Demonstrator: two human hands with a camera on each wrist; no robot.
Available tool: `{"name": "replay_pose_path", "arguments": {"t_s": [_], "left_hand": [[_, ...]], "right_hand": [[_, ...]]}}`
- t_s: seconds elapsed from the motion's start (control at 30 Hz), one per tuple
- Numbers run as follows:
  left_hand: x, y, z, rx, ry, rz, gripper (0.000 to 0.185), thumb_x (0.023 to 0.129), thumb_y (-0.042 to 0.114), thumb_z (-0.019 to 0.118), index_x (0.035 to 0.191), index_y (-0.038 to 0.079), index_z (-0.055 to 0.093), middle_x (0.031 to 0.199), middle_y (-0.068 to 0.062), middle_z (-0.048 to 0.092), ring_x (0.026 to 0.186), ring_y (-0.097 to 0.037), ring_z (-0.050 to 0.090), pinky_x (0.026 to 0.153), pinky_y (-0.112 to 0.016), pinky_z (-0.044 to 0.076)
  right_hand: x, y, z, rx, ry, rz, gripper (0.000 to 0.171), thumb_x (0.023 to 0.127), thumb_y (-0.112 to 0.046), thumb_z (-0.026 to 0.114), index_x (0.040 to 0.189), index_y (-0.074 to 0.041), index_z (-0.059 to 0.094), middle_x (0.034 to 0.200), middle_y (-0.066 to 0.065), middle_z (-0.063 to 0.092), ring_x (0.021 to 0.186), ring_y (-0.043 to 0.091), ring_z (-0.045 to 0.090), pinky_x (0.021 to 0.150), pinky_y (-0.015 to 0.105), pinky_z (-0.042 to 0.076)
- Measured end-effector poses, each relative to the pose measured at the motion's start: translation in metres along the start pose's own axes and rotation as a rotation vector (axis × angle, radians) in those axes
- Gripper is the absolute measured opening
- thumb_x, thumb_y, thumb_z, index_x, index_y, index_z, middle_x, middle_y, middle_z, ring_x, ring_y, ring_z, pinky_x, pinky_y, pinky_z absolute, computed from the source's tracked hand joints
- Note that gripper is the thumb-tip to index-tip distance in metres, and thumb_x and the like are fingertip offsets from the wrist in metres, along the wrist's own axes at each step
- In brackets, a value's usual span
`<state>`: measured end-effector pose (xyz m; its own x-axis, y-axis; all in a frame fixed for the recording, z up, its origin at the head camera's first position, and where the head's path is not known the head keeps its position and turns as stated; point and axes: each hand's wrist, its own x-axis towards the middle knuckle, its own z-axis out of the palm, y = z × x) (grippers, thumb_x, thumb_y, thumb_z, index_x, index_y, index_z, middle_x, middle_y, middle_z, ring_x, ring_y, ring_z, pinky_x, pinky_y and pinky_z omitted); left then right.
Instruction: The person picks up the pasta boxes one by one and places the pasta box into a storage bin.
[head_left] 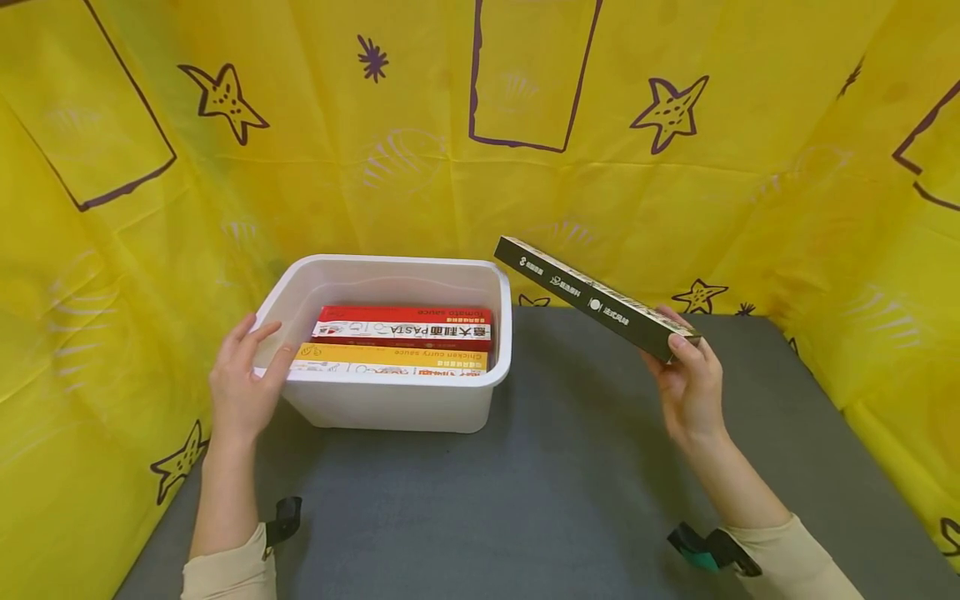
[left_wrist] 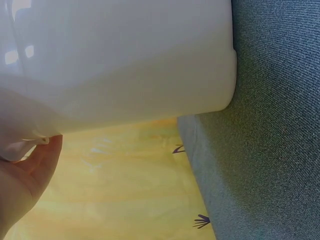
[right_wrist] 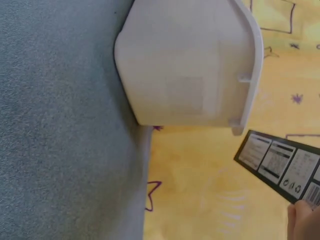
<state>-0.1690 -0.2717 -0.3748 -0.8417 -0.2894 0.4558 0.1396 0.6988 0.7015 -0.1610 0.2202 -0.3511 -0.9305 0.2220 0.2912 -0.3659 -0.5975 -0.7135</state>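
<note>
1. Already, two flat boxes are lying inside the white tub [head_left: 390, 400]: a red pasta box [head_left: 405, 325] and a yellow curry box [head_left: 390, 358].
2. Meanwhile, the right hand [head_left: 690, 392] is holding a black box [head_left: 592, 297] tilted in the air, right of the tub and above the grey desk [head_left: 570, 467]; its grip is pinching the box's near end.
3. On the other side, the left hand [head_left: 240, 383] is resting with relaxed fingers against the tub's left rim.
4. Judging by this, the black box is awaiting its place inside.

backdrop: yellow cloth [head_left: 420, 167], purple stars and rectangles | surface: grey table [head_left: 570, 483] | light: bright, even
</note>
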Motion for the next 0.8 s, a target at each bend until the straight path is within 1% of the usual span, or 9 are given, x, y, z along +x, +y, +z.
{"name": "replay_pose_path", "arguments": {"t_s": [0.27,0.37,0.53,0.73,0.8], "left_hand": [[0.0,0.0,0.0,-0.002,-0.005,-0.008,0.044,0.093,0.027,0.058,0.132,0.007,0.06,0.152,-0.012,0.038,0.139,-0.038,0.031,0.107,-0.067,0.021],[0.0,0.0,-0.001,0.0,-0.008,-0.014,0.045,0.093,0.027,0.058,0.133,0.007,0.059,0.153,-0.012,0.037,0.14,-0.037,0.03,0.108,-0.067,0.021],[-0.001,-0.001,-0.001,0.003,-0.016,-0.029,0.046,0.093,0.028,0.058,0.134,0.008,0.058,0.154,-0.011,0.036,0.141,-0.036,0.029,0.107,-0.067,0.021],[-0.001,-0.001,-0.001,-0.001,-0.013,-0.02,0.045,0.093,0.028,0.058,0.134,0.008,0.059,0.153,-0.011,0.036,0.14,-0.037,0.03,0.107,-0.067,0.021],[-0.001,-0.001,-0.001,0.001,-0.012,-0.02,0.046,0.093,0.029,0.058,0.134,0.008,0.059,0.153,-0.011,0.036,0.14,-0.037,0.029,0.107,-0.068,0.021]], "right_hand": [[-0.002,0.003,0.006,-0.046,-0.136,-0.009,0.039,0.09,-0.007,0.05,0.127,0.003,0.058,0.131,0.011,0.055,0.112,0.021,0.057,0.093,0.032,0.051],[-0.004,0.004,0.008,-0.055,-0.191,0.003,0.042,0.089,-0.008,0.049,0.129,0.002,0.057,0.133,0.011,0.054,0.114,0.021,0.056,0.092,0.031,0.051],[-0.006,0.009,0.011,-0.078,-0.285,0.023,0.046,0.088,-0.008,0.046,0.133,0.001,0.054,0.131,0.011,0.055,0.111,0.02,0.056,0.089,0.028,0.052],[-0.006,0.018,0.015,-0.105,-0.334,0.033,0.05,0.084,-0.006,0.048,0.133,0.0,0.054,0.133,0.01,0.056,0.109,0.019,0.059,0.087,0.028,0.053],[-0.005,0.02,0.016,-0.116,-0.354,0.033,0.051,0.083,-0.006,0.049,0.133,0.0,0.054,0.131,0.01,0.056,0.108,0.019,0.059,0.085,0.027,0.053]]}}
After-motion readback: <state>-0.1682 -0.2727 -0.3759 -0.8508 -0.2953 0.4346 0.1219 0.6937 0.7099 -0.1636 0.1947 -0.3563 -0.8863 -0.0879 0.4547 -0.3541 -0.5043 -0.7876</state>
